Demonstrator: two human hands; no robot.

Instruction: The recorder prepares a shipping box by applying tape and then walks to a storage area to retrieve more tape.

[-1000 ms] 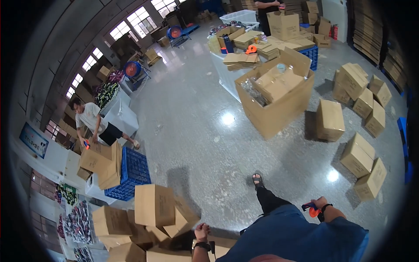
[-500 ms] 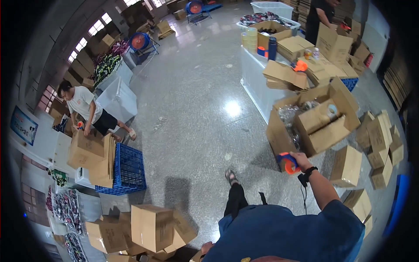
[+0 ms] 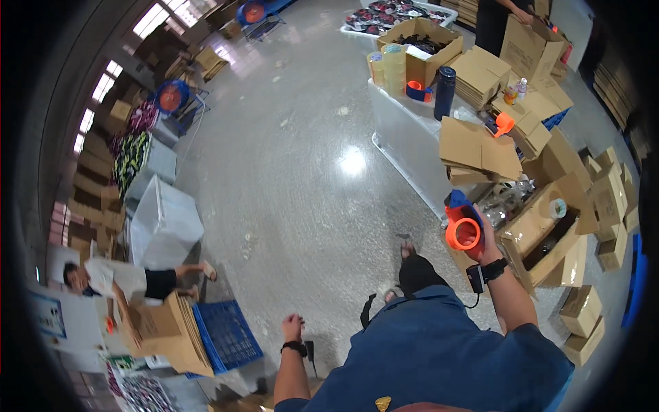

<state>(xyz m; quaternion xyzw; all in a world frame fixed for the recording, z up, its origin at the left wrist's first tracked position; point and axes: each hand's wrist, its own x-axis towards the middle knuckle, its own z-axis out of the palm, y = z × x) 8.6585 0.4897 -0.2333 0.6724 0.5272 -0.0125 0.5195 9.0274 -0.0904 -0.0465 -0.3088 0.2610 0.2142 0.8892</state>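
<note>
In my right hand [image 3: 486,237] is a blue and orange tape dispenser [image 3: 462,232], held up with its orange ring facing me. Behind it stands a large open carton [image 3: 566,154] with clear plastic, a smaller box and a tape roll [image 3: 557,208] inside. My left hand [image 3: 293,328] hangs over the floor at my left side, holding nothing, its fingers loosely bent and partly apart. On the table beyond the right hand lie flat folded cartons [image 3: 478,147], a second tape dispenser [image 3: 503,124] and a third tape dispenser [image 3: 417,91].
The white-sided table [image 3: 405,144] also bears stacked clear tape rolls [image 3: 392,69], a dark bottle [image 3: 445,93] and an open carton [image 3: 420,51]. Closed boxes [image 3: 582,309] stand on the right. One person works at a blue crate [image 3: 226,333] at left, another at far right.
My view has turned and come nearer the table. My right hand has raised the tape dispenser away from the carton's side. My left hand has come fully into view.
</note>
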